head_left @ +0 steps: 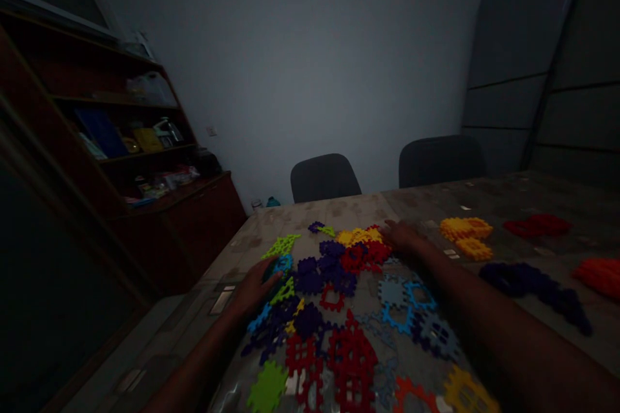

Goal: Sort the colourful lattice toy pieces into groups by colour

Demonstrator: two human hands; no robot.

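Pieces (332,268) are showing purple, red, yellow, lime, orange, sky-blue and grey. Desk (339,210) is bearing a blocky grey-brown pattern. Wall (310,64) is reading plain grey-blue; chairs (324,177) are reading dark grey; cupboard (203,226), dark reddish-brown.

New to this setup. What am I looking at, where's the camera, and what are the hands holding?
No robot here: just a person's two bare hands. The single picture comes from a camera worn on the head, looking forward and down, so both forearms reach away from you.

On the table lies a spread of flat, notched plastic pieces in mixed colours. Farther right are separate heaps: yellow, red, dark purple and orange-red.

The left hand is at a bright blue piece; the right hand is by the spread's far right edge. It's too dark to tell whether either grips anything.
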